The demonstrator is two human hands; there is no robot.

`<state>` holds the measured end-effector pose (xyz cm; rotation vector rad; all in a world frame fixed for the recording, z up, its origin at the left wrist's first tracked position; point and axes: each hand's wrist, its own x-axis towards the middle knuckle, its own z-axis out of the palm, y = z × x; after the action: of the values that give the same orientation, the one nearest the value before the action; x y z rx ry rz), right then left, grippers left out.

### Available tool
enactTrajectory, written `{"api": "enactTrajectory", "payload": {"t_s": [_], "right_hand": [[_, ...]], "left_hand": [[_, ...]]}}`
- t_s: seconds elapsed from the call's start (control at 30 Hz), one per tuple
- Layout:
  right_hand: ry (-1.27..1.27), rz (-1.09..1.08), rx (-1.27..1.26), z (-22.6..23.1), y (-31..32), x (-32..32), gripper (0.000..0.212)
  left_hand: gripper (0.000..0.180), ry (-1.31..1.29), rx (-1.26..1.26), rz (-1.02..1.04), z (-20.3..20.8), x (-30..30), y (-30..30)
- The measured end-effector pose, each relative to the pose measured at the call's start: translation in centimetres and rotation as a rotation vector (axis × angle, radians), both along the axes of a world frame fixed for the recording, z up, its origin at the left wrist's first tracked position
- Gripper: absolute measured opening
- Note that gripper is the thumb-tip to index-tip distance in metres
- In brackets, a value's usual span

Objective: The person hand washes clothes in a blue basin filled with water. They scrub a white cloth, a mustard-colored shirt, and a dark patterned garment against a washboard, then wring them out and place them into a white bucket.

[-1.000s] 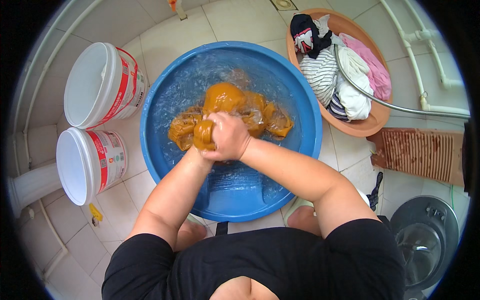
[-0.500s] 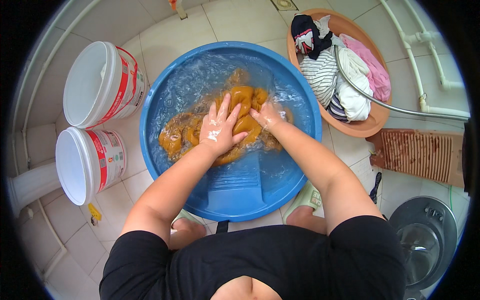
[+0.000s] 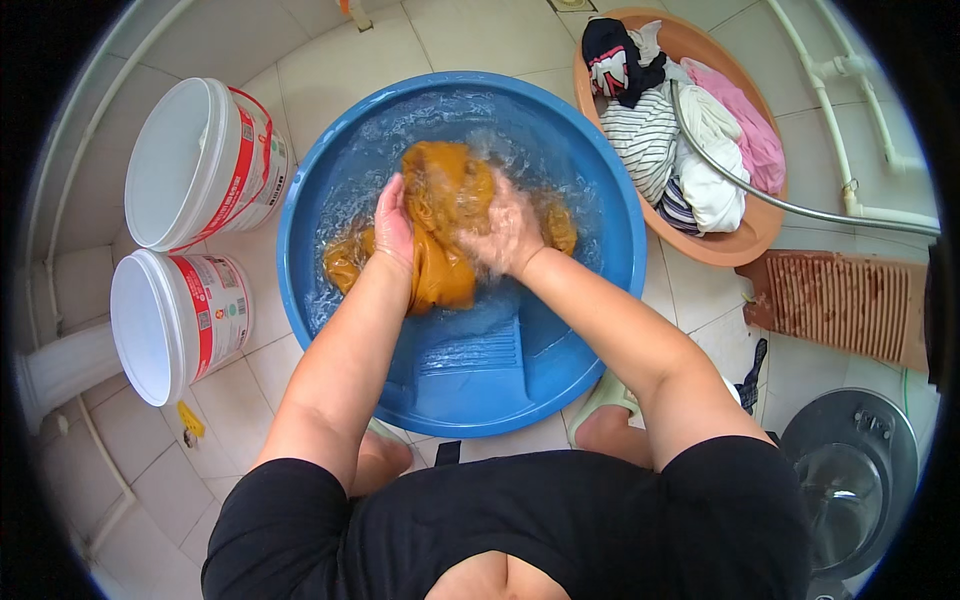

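A wet mustard-yellow cloth [image 3: 432, 192] is bunched between my two hands, partly lifted out of the water. Its ends [image 3: 347, 262] trail in the blue basin [image 3: 300, 190]. My left hand [image 3: 394, 222] holds the cloth's left side, fingers together and pointing up, with their tips partly hidden by it. On the other side my right hand [image 3: 508, 232], smeared by motion, grips the cloth with its fingers reaching over it. What kind of garment it is I cannot tell. Ridges of a built-in washboard [image 3: 470, 360] show at the basin's near side.
Two white buckets [image 3: 165, 165] with red bands stand at the left. At the far right an orange tub [image 3: 750, 248] holds several clothes [image 3: 640, 145], with a metal hose [image 3: 800, 212] across it. A brown washboard [image 3: 840, 300] and a grey metal pot [image 3: 845, 490] lie nearer on the right.
My hands were spread flat, pressing the cloth into the water. Now they have turned inward on either side and raised it into a bunch. Ripples have spread around it.
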<state>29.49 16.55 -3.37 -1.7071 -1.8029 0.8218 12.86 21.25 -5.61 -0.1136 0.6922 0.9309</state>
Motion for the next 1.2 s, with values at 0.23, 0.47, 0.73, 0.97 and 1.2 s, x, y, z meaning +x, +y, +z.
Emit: {"api": "enactTrajectory", "payload": {"t_s": [0.23,0.47,0.73,0.97,1.2], "right_hand": [[0.17,0.397,0.49,7.0,-3.3,-4.3,0.051],[-0.121,0.214,0.28,5.0,0.5,-3.2,0.046],[-0.461,-0.222,0.006,-0.3,2.7,6.9,0.054],[-0.524,0.305,0.464,-3.0,-2.6,4.6,0.021],[-0.623,0.344,-0.019,-1.5,0.7,4.5,0.029]], "left_hand": [[0.057,-0.045,0.199,-0.257,4.4,2.1,-2.3],[0.039,0.164,0.18,-0.238,1.9,0.9,-5.1],[0.079,1.566,0.909,-0.472,8.7,3.1,-2.5],[0.062,1.935,1.338,-1.41,4.8,0.8,-5.7],[0.059,1.862,1.273,-1.556,4.2,2.4,-1.7]]}}
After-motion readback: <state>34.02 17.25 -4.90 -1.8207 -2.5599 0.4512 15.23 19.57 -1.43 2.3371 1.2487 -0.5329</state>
